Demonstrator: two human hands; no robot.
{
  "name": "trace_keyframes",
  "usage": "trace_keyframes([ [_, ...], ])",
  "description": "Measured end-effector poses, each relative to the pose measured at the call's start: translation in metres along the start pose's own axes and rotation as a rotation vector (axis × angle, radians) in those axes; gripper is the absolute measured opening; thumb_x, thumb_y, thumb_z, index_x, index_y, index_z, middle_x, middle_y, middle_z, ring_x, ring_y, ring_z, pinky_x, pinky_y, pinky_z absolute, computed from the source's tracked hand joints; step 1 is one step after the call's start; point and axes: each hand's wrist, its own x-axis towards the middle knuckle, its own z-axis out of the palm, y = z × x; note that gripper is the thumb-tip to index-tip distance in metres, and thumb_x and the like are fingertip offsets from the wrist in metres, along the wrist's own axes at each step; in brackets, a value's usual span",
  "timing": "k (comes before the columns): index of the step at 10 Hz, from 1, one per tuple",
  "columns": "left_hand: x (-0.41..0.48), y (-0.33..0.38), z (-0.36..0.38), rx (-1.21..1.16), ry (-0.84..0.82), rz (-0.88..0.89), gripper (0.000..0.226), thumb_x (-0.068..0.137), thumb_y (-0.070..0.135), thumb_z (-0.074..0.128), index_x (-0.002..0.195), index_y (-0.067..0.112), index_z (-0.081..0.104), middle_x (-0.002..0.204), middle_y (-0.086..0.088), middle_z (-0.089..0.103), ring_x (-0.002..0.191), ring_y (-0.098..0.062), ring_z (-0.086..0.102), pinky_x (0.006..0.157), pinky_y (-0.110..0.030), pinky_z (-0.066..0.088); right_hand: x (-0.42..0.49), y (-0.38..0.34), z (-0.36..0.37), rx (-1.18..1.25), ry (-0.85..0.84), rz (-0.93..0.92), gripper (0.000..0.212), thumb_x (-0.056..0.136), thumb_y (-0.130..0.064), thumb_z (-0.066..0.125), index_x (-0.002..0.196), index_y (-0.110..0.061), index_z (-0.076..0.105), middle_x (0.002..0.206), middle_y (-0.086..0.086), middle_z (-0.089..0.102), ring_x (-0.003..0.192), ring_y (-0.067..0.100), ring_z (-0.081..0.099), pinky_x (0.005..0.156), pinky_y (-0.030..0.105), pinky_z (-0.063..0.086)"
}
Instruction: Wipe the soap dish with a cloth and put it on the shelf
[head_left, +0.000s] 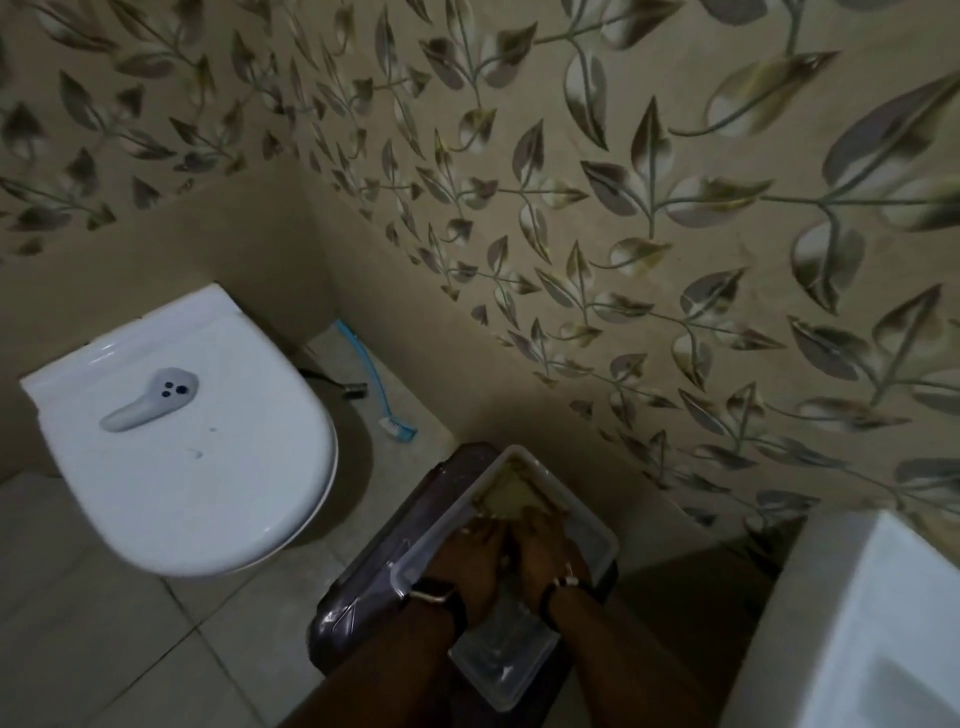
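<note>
Clear plastic lies under your hands: the soap dish (587, 525), a shallow rectangular tray, sits on a dark stool (363, 561) and runs from below your wrists to past your fingertips. Your right hand (545, 540) lies flattish inside it, with the fingers stretched forward onto the near edge of the yellowish cloth (511, 491). The cloth is bunched at the dish's far end, just ahead of both hands. Your left hand (470, 558) is close against the right, also inside the dish. In this dim light I cannot tell whether its fingers press the cloth, pinch it or steady the tray.

By my reading you are in the wiping step, and the placing is not yet begun. The next move calls for drawing the cloth back toward your wrists across the dish floor and into its corners. One hand should hold the rim so the tray does not slide off the stool. No shelf shows around your hands, so you will have to look up for it.
</note>
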Motion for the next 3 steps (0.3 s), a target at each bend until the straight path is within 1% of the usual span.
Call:
trace_keyframes([
  [1,0.003,-0.004,-0.002,0.005,0.107,0.107,0.049,0.107,0.034,0.033,0.155,0.026,0.030,0.162,0.003,0.031,0.148,-0.016,0.029,0.123,-0.034,0.021,0.000,0.002,-0.003,-0.062,0.008,-0.031,0.044,0.104,-0.038,0.039,0.144,-0.023,0.046,0.158,0.001,0.036,0.144,0.023,0.034,0.120,0.042,0.027],
  [2,-0.008,0.008,-0.032,-0.053,0.149,0.163,0.055,0.103,0.044,0.034,0.155,0.028,0.028,0.163,0.005,0.027,0.150,-0.018,0.026,0.124,-0.035,0.018,-0.010,-0.006,-0.020,-0.103,0.081,-0.046,0.050,0.104,-0.042,0.028,0.151,-0.026,0.037,0.160,0.000,0.033,0.148,0.023,0.029,0.122,0.039,0.021],
  [3,-0.021,0.026,-0.056,-0.061,0.191,0.286,0.059,0.104,0.041,0.039,0.156,0.027,0.017,0.162,0.008,0.011,0.151,-0.012,0.010,0.121,-0.024,0.003,-0.023,-0.008,-0.034,-0.124,0.228,-0.061,0.075,0.088,-0.051,0.004,0.157,-0.026,0.024,0.166,0.000,0.019,0.154,0.025,0.013,0.124,0.039,0.002],
])
